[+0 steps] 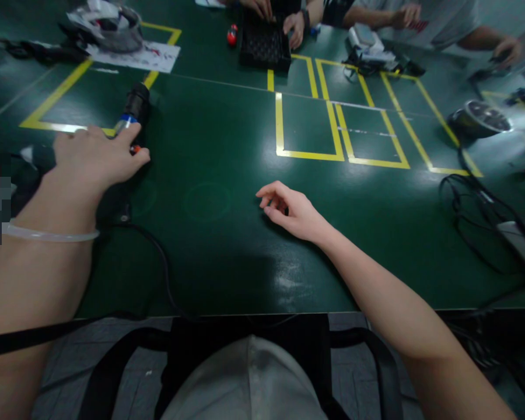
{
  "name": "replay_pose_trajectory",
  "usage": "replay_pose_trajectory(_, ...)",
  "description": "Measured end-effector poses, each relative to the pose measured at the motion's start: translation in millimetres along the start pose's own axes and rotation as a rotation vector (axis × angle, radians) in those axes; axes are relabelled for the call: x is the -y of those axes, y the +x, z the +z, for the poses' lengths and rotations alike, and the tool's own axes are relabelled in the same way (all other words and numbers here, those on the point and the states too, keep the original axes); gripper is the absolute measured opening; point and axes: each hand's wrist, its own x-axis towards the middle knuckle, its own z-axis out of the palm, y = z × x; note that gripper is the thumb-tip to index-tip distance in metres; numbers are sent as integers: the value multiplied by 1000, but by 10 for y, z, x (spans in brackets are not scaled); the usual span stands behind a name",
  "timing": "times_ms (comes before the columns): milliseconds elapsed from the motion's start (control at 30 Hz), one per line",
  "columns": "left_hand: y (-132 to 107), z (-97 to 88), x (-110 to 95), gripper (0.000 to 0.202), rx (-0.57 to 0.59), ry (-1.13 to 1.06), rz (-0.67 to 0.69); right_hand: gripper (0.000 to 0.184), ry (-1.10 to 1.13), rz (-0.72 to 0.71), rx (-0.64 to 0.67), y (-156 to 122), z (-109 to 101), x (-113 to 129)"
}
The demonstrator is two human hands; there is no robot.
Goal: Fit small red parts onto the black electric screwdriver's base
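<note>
My left hand (pixel 94 163) lies at the left of the green table (pixel 227 233), its fingers closed over a black corded tool (pixel 114 201) that it mostly hides. A small orange part (pixel 134 150) shows by the thumb. The index fingertip reaches the blue-ringed end of a black cylinder (pixel 135 105) lying just beyond. A clear band (pixel 48 235) circles that wrist. My right hand (pixel 289 210) rests on its side on bare table near the middle. Its fingers are loosely curled and apart from the thumb, and it holds nothing.
Yellow tape boxes (pixel 341 125) mark the table. A black tray (pixel 265 46), a red ball (pixel 231 35) and other people's hands (pixel 295 26) are at the far edge. A round fan (pixel 479 116) and cables (pixel 476 210) lie at the right, and a bowl on paper (pixel 122 35) at the far left.
</note>
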Motion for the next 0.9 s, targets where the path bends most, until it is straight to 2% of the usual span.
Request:
replay_pose_trajectory(167, 19, 21, 7, 119, 21, 4, -4, 23, 3, 4, 8, -1, 2, -1)
replay_pose_trajectory(400, 25, 14, 32, 111, 17, 27, 28, 22, -12, -1, 4, -1, -1, -3)
replay_pose_trajectory(567, 62, 98, 59, 92, -82, 51, 5, 21, -12, -3, 4, 4, 5, -14)
replay_pose_trajectory(667, 66, 134, 72, 86, -105, 74, 11, 20, -17, -6, 2, 6, 7, -14)
replay_pose_trajectory(900, 103, 155, 95, 86, -126, 105, 14, 18, -19, 0, 6, 10, 2, 16)
